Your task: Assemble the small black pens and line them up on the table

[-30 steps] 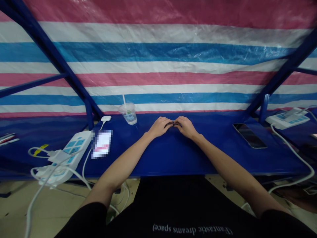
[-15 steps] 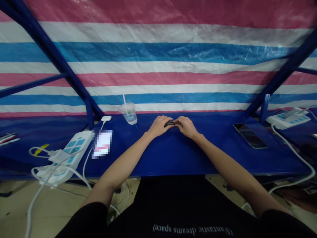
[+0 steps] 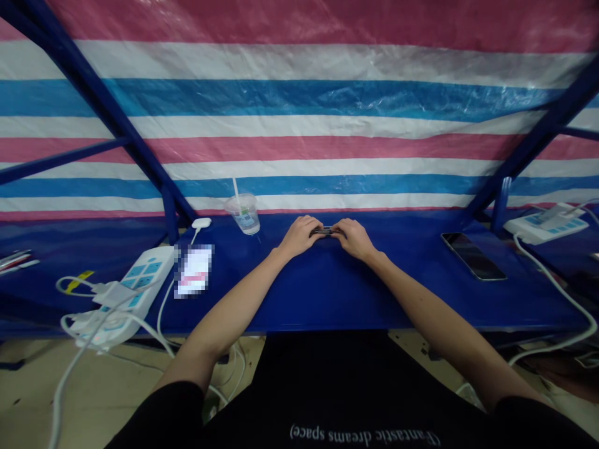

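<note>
Both my arms reach forward over the blue table [image 3: 327, 293]. My left hand [image 3: 302, 234] and my right hand [image 3: 354, 238] meet near the table's far side, fingers curled. Between their fingertips they pinch a small dark object [image 3: 326, 231], too small to name, held just above the table. A clear plastic cup with a straw [image 3: 243, 213] stands to the left of my left hand.
A white power strip [image 3: 122, 293] with plugs and white cables lies at the left, beside a blurred card [image 3: 193, 270] and a white charger [image 3: 202, 222]. A black phone [image 3: 473, 255] lies at the right, another power strip [image 3: 543, 226] beyond it. A striped tarp hangs behind.
The hands have stayed together on the small dark object, shifting slightly away from me; the fingers have worked it a little.
</note>
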A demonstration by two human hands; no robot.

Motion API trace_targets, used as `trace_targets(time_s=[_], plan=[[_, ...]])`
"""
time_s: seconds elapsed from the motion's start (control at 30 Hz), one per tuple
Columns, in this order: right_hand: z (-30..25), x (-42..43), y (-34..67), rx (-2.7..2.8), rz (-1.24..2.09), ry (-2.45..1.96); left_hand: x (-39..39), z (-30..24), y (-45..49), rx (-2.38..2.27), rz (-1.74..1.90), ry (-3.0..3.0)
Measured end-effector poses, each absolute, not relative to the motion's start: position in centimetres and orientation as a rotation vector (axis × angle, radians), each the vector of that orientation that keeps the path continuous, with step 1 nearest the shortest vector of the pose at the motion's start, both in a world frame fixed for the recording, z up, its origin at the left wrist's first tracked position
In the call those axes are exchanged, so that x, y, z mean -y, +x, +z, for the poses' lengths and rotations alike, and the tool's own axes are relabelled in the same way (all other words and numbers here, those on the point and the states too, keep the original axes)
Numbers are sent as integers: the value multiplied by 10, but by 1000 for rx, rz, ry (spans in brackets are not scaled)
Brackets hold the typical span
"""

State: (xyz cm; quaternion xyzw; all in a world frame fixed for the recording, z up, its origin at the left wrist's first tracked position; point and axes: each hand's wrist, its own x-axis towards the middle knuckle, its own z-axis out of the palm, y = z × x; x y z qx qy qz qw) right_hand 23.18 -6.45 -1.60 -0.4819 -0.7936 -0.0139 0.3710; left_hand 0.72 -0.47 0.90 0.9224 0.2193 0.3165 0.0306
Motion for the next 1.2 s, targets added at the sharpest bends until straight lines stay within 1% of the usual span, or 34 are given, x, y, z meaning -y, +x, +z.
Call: trace_targets(time_s=[1.2], plan=[[-16,65,231,2038,-47,-1264,4,9,6,-647,936,2837]])
